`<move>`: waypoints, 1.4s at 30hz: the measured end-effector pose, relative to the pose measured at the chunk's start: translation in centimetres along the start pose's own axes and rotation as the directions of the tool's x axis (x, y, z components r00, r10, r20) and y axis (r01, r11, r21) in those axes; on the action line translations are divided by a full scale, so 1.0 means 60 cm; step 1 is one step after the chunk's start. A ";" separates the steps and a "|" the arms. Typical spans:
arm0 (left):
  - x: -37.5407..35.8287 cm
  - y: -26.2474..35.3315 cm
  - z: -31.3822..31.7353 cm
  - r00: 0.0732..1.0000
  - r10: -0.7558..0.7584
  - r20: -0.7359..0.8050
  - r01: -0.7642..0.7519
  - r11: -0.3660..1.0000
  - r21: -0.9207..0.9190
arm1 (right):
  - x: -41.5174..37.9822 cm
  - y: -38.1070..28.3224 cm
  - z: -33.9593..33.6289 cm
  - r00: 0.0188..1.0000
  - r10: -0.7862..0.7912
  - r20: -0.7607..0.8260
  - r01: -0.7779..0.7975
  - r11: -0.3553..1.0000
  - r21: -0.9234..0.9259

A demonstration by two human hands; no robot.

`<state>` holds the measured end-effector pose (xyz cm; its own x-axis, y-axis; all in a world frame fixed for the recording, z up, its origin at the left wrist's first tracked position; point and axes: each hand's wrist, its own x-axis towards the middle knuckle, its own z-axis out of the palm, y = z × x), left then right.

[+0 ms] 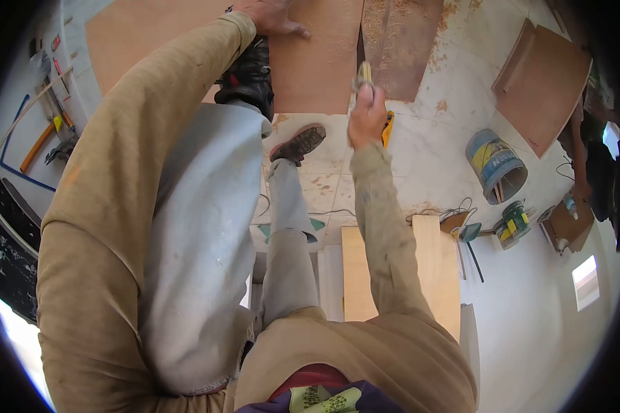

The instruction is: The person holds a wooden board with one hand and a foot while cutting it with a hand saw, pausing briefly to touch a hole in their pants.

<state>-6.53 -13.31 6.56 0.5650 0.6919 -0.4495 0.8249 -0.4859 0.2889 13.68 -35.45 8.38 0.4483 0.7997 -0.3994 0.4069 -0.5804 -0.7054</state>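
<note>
My left hand (274, 15) lies on a large reddish-brown board (317, 76), thumb stretched out, the rest of its fingers cut off by the top edge of view. My right hand (367, 120) is closed around a small tool (365, 71) with a pale yellow end and a metal part; I cannot tell its kind. The tool is over the dark gap between the large board and a narrower board (403, 55) strewn with curled wood shavings (396, 14). Partly behind the right hand, a yellow-and-black handle (388, 129) shows on the floor.
My left shoe (246, 82) is on the large board, the other shoe (300, 143) on tiles. To the right are a bucket (496, 165), a leaning brown board (544, 86), green cans (513, 221) and cables (455, 208). An orange-handled tool (37, 148) lies at left.
</note>
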 end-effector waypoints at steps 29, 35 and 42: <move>0.009 0.006 0.012 1.000 -0.011 -0.005 0.011 0.998 0.065 | 0.117 -0.001 0.064 0.995 -0.079 -0.063 0.084 0.993 0.086; 0.009 0.007 0.001 0.999 -0.026 0.018 0.025 0.998 0.061 | -0.130 0.001 -0.065 0.975 0.212 0.065 -0.215 0.976 0.045; 0.008 -0.003 0.020 1.000 -0.005 -0.027 0.008 0.996 0.092 | 0.072 0.023 0.045 0.999 -0.031 -0.032 0.031 0.999 0.026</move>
<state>-6.42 -13.55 5.26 0.5608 0.7089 -0.4278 0.8242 -0.5272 0.2068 14.00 -32.39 4.09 0.4608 0.8118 -0.3587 0.3997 -0.5507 -0.7328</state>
